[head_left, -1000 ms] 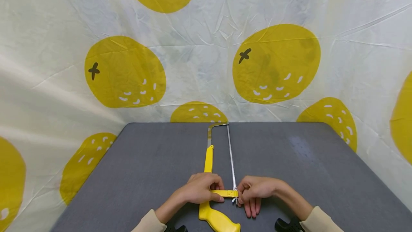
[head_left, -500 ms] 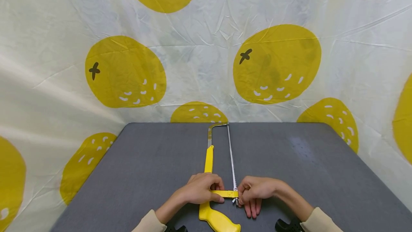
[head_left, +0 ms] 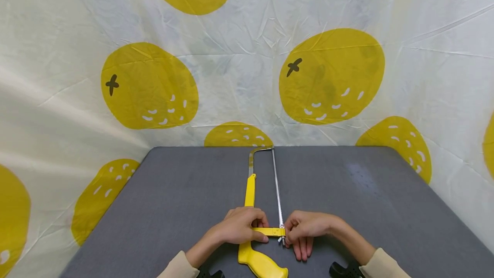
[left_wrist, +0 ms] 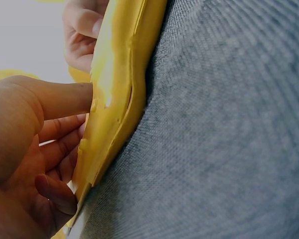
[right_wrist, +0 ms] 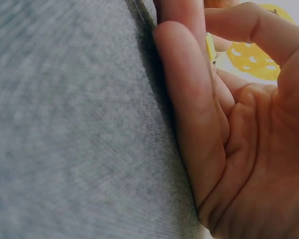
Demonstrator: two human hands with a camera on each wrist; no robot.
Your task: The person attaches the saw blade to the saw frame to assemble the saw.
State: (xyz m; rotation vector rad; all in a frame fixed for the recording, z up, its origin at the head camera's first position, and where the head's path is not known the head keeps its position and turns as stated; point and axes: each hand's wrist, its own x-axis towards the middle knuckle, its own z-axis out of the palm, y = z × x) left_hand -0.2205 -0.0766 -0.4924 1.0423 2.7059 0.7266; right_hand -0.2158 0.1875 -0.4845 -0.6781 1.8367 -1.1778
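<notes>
A yellow hacksaw (head_left: 250,190) lies on the grey table, its blade (head_left: 276,183) running away on the right side of the frame. My left hand (head_left: 241,225) grips the frame just ahead of the handle (head_left: 263,264), thumb along the short yellow crosspiece (head_left: 270,231). At the near blade end, my right hand (head_left: 308,228) pinches at the small metal wing nut (head_left: 280,240) with thumb and forefinger; its other fingers stretch down to the table. In the left wrist view, the yellow handle (left_wrist: 109,99) rises past the left thumb. The right wrist view shows mostly fingers (right_wrist: 189,89), hiding the wing nut.
The grey cloth-covered table (head_left: 185,183) spreads out on both sides of the hacksaw. Behind it hangs a white sheet (head_left: 239,89) printed with large yellow fruit. Black wrist straps (head_left: 345,269) sit below both hands.
</notes>
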